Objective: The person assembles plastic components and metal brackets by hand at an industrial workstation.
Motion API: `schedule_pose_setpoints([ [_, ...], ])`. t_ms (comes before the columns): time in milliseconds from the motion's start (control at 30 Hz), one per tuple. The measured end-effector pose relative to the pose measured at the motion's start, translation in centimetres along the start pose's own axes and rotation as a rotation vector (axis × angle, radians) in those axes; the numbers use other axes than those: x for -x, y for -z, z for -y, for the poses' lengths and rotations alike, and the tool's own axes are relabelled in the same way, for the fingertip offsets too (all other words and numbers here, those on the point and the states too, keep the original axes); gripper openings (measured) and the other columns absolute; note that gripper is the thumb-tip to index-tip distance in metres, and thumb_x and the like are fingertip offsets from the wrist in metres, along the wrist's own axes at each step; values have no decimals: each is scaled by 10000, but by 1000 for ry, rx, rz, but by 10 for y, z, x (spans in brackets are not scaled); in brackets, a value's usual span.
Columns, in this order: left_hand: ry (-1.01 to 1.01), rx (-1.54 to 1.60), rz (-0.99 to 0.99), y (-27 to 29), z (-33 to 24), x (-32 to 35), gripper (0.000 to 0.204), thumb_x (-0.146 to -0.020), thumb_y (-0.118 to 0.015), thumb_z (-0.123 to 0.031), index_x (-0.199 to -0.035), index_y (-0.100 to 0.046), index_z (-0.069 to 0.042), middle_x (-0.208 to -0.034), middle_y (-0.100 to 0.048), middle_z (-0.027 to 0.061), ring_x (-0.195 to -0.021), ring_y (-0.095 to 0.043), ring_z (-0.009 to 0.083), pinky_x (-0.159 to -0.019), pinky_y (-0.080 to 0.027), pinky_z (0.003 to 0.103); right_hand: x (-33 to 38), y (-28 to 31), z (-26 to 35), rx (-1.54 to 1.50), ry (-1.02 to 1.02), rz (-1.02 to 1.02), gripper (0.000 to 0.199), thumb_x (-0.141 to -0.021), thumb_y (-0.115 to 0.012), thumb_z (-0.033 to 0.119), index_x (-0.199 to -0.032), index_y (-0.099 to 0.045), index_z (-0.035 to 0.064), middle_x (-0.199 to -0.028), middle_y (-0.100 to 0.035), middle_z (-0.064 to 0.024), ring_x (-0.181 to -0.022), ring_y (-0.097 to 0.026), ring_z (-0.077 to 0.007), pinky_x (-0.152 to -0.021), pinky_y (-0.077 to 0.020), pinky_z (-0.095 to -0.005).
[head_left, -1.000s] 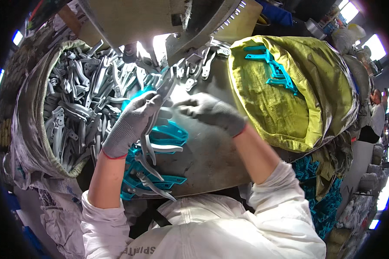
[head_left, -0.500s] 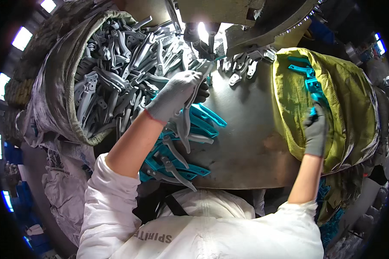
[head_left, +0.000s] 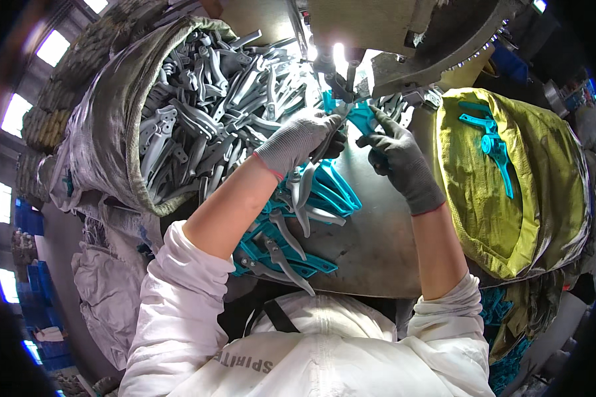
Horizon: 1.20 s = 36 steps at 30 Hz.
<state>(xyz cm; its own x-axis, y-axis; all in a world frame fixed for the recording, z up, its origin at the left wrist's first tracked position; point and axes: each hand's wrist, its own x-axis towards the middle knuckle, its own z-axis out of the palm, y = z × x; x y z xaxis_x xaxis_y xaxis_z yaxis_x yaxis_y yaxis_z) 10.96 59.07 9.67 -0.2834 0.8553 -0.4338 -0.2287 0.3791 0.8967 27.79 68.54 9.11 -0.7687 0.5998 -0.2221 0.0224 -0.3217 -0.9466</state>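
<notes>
My gloved left hand (head_left: 302,140) is closed on a grey metal handle (head_left: 325,142) just below the tool of the machine (head_left: 341,79). To its right, my gloved right hand (head_left: 404,162) pinches a teal plier-like body (head_left: 361,118) between thumb and fingers under the same tool. The far end of that body is partly hidden by the left fingers and the machine. Beneath my left forearm lie several teal frames (head_left: 334,188) with loose grey handles (head_left: 286,238) on and among them.
A large sack (head_left: 106,119) at the left spills grey metal handles (head_left: 198,119) onto the metal table (head_left: 384,258). In the yellow sack (head_left: 520,238) at the right lies a teal tool (head_left: 493,149). A toothed curved machine part (head_left: 450,56) overhangs the back.
My right hand has let go of the teal tool in the yellow sack and moved left to the machine, where it now grips a teal body. My left hand stays near the machine.
</notes>
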Motion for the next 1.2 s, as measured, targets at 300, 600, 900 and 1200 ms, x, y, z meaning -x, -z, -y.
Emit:
schedule_pose_setpoints([
  [300, -500, -871, -174, 7, 0, 56, 231, -882, -503, -141, -1005, -614, 21, -739, -630, 129, -649, -633, 176, -607, -496, 304, -14, 8, -16, 150, -130, 38, 661, -813, -531, 27, -1417, -263, 44, -778, -602, -72, -454, -443, -53, -387, -339, -191],
  [600, 117, -15, -271, 37, 63, 232, 312, -923, -524, -224, -1120, -541, 18, -955, -624, 88, -761, -631, 134, -675, -538, 252, -13, 6, -15, 200, -106, 0, 566, -845, -501, 57, -1385, -333, 43, -759, -598, -67, -454, -457, -55, -384, -363, -190],
  [900, 436, 659, -427, -5, 141, 258, 416, -920, -531, -346, -1159, -517, -6, -1077, -604, 114, -980, -594, 193, -877, -475, 339, 0, 7, 0, 99, -180, 63, 568, -843, -529, 76, -1381, -346, 71, -762, -598, -67, -439, -449, -45, -371, -333, -179],
  [1200, 245, 876, -518, -15, 146, 235, 368, -921, -526, -363, -1181, -536, -103, -1170, -584, 64, -1045, -564, 192, -952, -411, 371, -2, 10, -14, 201, -182, 38, 487, -857, -496, 101, -1334, -401, 83, -774, -608, -54, -442, -445, -41, -370, -320, -170],
])
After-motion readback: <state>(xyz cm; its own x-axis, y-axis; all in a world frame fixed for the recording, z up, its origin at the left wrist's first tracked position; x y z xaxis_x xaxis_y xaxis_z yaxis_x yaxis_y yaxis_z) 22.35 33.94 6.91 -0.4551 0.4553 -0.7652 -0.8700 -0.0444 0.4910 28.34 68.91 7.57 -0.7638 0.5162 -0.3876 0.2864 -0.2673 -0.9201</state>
